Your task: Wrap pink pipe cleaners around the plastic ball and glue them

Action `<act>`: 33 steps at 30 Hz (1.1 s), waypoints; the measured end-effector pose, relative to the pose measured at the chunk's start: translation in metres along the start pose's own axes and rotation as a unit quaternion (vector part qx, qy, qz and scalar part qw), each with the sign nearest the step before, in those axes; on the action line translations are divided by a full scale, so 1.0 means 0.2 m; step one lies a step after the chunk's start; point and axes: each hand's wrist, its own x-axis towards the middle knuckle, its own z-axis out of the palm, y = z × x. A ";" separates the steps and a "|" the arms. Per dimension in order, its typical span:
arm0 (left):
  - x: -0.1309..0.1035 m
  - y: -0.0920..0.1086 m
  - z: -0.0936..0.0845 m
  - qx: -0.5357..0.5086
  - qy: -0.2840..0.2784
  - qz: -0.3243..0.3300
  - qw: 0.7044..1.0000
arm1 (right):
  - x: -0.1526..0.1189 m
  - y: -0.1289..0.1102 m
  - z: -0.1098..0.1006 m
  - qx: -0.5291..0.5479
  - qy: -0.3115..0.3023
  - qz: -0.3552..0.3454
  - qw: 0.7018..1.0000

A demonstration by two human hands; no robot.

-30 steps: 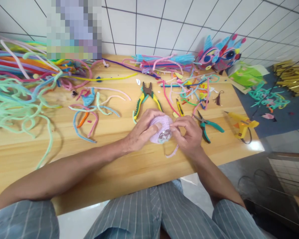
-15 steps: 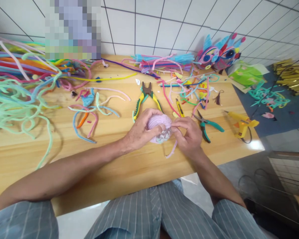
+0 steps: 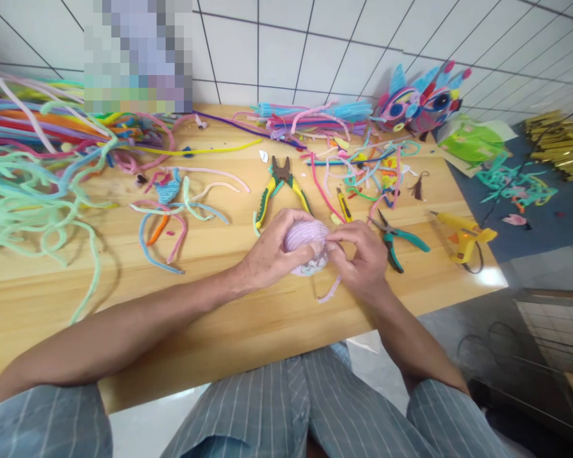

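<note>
Fingers of my left hand (image 3: 273, 251) wrap round a lilac ball (image 3: 304, 235) wound with fuzzy stem, its thumb pressing across the front. Below the thumb a patch of the ball shows clear and silvery. At the ball's right side my right hand (image 3: 363, 257) pinches a lilac pipe cleaner (image 3: 332, 291), whose loose end hangs below the hand over the table. Green-yellow pliers (image 3: 281, 175) lie with handles spread just behind my left hand. Teal-handled pliers (image 3: 396, 240) rest to the right of my right hand.
A yellow glue gun (image 3: 465, 236) lies at the table's right end. A yellow cutter (image 3: 344, 205) and pipe cleaner scraps (image 3: 363, 165) are behind my right hand. Tangled green stems (image 3: 33, 197) cover the left side. Decorated figures (image 3: 417, 105) stand by the wall.
The left thumb lies a little further right over the ball, and less of the clear patch shows. Both hands keep their hold.
</note>
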 end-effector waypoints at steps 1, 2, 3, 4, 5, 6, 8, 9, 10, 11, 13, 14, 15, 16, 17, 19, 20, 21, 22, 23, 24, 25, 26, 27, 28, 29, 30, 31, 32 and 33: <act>0.00 0.00 0.00 0.006 0.004 -0.002 1.000 | 0.00 0.00 0.00 -0.008 -0.002 -0.008 1.000; 0.00 0.01 0.00 0.010 0.005 -0.003 1.000 | 0.00 0.00 0.00 -0.016 -0.006 -0.016 1.000; 0.01 0.01 0.00 0.011 0.007 -0.003 1.000 | 0.00 0.00 0.00 -0.024 -0.010 -0.023 0.999; 0.01 0.01 0.00 0.010 0.011 -0.003 1.000 | 0.00 -0.01 0.00 -0.031 -0.012 -0.028 0.999; 0.01 0.02 0.01 0.008 0.016 -0.004 1.000 | 0.00 -0.01 0.00 -0.036 -0.012 -0.031 0.999; 0.00 0.01 0.01 0.005 0.022 -0.006 1.000 | 0.00 -0.01 -0.01 -0.039 -0.012 -0.033 0.999; 0.00 0.01 0.01 -0.009 0.035 -0.014 0.999 | 0.00 -0.01 -0.01 -0.043 -0.011 -0.031 0.999; 0.00 0.01 0.01 -0.017 0.043 -0.019 0.999 | 0.00 -0.01 -0.01 -0.046 -0.010 -0.028 0.999; 0.00 0.00 0.01 -0.025 0.050 -0.024 0.998 | -0.01 -0.01 -0.01 -0.049 -0.009 -0.023 0.998; 0.00 0.00 0.01 -0.032 0.057 -0.027 0.998 | -0.01 -0.01 -0.01 -0.053 -0.008 -0.020 0.998; -0.01 -0.01 0.01 -0.041 0.067 -0.030 0.996 | -0.02 0.00 -0.01 -0.058 -0.004 -0.014 0.998; -0.01 -0.01 0.02 -0.043 0.070 -0.030 0.996 | -0.02 0.00 -0.01 -0.058 -0.003 -0.012 0.998; -0.01 -0.02 0.02 -0.045 0.073 -0.030 0.996 | -0.03 0.00 -0.01 -0.057 -0.003 -0.010 0.998; -0.01 -0.02 0.02 -0.046 0.076 -0.029 0.996 | -0.03 0.00 -0.01 -0.054 -0.004 -0.009 0.998; -0.01 -0.02 0.02 -0.045 0.079 -0.028 0.995 | -0.03 0.00 -0.01 -0.051 -0.007 -0.007 0.999; -0.02 -0.02 0.02 -0.042 0.079 -0.027 0.996 | -0.04 0.00 0.00 -0.044 -0.012 -0.007 0.999; -0.02 -0.02 0.02 -0.040 0.078 -0.026 0.996 | -0.04 0.00 0.00 -0.040 -0.014 -0.008 0.999; -0.02 -0.02 0.02 -0.040 0.076 -0.026 0.996 | -0.04 0.00 0.00 -0.038 -0.015 -0.010 0.999; -0.03 -0.02 0.02 -0.040 0.076 -0.024 0.996 | -0.04 0.00 0.00 -0.036 -0.016 -0.012 0.999; -0.03 -0.02 0.03 -0.040 0.076 -0.022 0.996 | -0.04 -0.01 0.00 -0.034 -0.017 -0.015 0.999; -0.03 -0.02 0.03 -0.038 0.078 -0.019 0.996 | -0.04 -0.01 0.00 -0.033 -0.018 -0.016 0.999; -0.03 -0.01 0.03 -0.035 0.080 -0.016 0.996 | -0.04 -0.01 0.00 -0.033 -0.019 -0.016 0.999; -0.03 -0.01 0.03 -0.032 0.082 -0.013 0.996 | -0.04 -0.01 0.00 -0.033 -0.019 -0.015 0.999; -0.03 -0.01 0.03 -0.028 0.084 -0.010 0.996 | -0.04 -0.01 0.00 -0.031 -0.020 -0.015 0.999; -0.03 -0.01 0.03 -0.025 0.084 -0.008 0.996 | -0.04 -0.01 0.00 -0.029 -0.019 -0.014 0.999; -0.03 -0.01 0.03 -0.025 0.082 -0.007 0.996 | -0.04 0.00 0.00 -0.027 -0.019 -0.013 0.999; -0.03 -0.02 0.02 -0.028 0.077 -0.007 0.997 | -0.05 0.00 0.00 -0.027 -0.019 -0.012 0.999; -0.03 -0.02 0.02 -0.031 0.072 -0.008 0.997 | -0.05 0.00 0.00 -0.028 -0.019 -0.013 0.999; -0.02 -0.02 0.02 -0.035 0.067 -0.008 0.997 | -0.05 0.00 0.00 -0.032 -0.019 -0.014 0.999; -0.02 -0.02 0.01 -0.038 0.062 -0.008 0.997 | -0.05 0.01 0.00 -0.038 -0.020 -0.015 0.999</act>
